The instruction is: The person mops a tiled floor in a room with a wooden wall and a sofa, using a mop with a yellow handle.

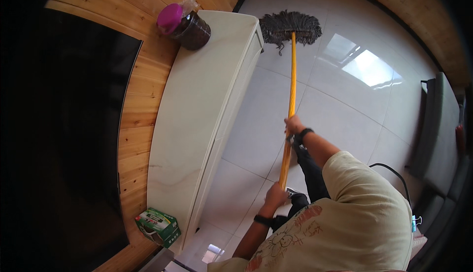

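A mop with a yellow wooden handle (293, 72) reaches across the tiled floor. Its dark grey string head (295, 22) lies spread on the tiles, close to the far corner of a long white cabinet (196, 98). My right hand (294, 125) is wrapped around the handle partway along. Nearer my body, my left hand (275, 196) grips its lower end. Dark bands circle both wrists. My shoes are partly visible beneath the handle.
On the cabinet stand a dark-filled jar with a purple lid (190, 30) and a green box (159, 227). A large black screen (74, 124) is by the wooden wall at left. Grey seating (436, 131) lines the right, with a black cable (397, 176) nearby.
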Tool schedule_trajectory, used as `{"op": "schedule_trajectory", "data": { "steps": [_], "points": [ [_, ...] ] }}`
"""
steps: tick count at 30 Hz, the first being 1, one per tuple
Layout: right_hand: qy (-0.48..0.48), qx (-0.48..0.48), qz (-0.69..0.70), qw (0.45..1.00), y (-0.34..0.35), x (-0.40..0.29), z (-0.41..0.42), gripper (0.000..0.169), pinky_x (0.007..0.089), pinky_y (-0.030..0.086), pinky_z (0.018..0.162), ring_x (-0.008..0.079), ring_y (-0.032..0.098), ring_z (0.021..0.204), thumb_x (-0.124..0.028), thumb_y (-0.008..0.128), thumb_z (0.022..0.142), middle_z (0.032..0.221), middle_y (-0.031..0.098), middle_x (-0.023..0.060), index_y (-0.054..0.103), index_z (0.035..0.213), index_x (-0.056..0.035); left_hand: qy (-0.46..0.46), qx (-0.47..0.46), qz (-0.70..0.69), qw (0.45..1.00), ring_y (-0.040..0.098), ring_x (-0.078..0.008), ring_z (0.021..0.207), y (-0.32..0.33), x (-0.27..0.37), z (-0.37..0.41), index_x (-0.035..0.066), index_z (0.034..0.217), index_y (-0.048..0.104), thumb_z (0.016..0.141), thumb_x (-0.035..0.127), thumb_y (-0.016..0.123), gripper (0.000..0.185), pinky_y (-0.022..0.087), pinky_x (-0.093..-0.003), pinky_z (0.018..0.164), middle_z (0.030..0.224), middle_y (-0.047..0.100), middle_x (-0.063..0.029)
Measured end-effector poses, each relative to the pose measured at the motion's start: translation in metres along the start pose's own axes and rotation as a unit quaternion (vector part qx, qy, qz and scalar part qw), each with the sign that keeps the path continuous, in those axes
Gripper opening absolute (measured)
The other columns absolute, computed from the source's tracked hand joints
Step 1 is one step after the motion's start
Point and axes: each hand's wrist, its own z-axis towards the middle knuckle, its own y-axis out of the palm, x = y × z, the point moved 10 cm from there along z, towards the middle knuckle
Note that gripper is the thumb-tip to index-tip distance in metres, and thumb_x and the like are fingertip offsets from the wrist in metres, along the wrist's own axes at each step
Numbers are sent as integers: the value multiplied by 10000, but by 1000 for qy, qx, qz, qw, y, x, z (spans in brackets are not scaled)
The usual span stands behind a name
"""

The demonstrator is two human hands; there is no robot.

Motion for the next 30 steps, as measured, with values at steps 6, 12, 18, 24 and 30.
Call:
{"op": "schedule_trajectory", "data": {
  "steps": [6, 12, 18, 24, 30],
  "points": [
    [51, -20, -20, 998, 70, 130, -130, 185, 343, 475, 431, 248, 578, 485, -126, 478, 739, 559, 533, 133, 453, 642, 30, 15, 9, 122, 992, 530, -358, 779, 6, -105, -137, 29, 862, 502, 653, 166, 549, 254, 421, -409, 662, 814, 553, -180],
    [7, -203, -286, 937, 180, 218, -259, 216, 314, 492, 580, 210, 595, 655, -270, 445, 813, 693, 580, 56, 492, 818, -59, -17, 163, 211, 964, 527, -332, 669, -26, -217, -278, 74, 773, 541, 678, 240, 526, 193, 416, -407, 585, 739, 568, -145],
    [189, -303, -29, 934, 234, 236, -323, 215, 276, 508, 601, 171, 601, 734, -249, 517, 789, 774, 599, 53, 518, 828, -37, -180, 303, 213, 911, 551, -331, 685, -117, -213, -363, 113, 739, 609, 600, 196, 523, 184, 426, -420, 610, 705, 579, -136],
    [-304, -314, -356, 826, 224, 122, -276, 193, 329, 513, 551, 214, 601, 668, -193, 539, 767, 741, 591, 95, 510, 792, -4, -218, 278, 291, 889, 567, -316, 697, -171, -138, -319, 114, 769, 624, 611, 175, 550, 185, 428, -408, 626, 719, 590, -140],
    [-225, -170, -274, 919, 108, 72, -111, 253, 336, 495, 526, 224, 594, 623, -238, 556, 762, 703, 590, 102, 524, 795, 11, -78, 249, 286, 922, 564, -324, 614, -148, -15, -182, 89, 716, 619, 546, 189, 584, 199, 443, -391, 563, 644, 580, -147]
  ]
}}
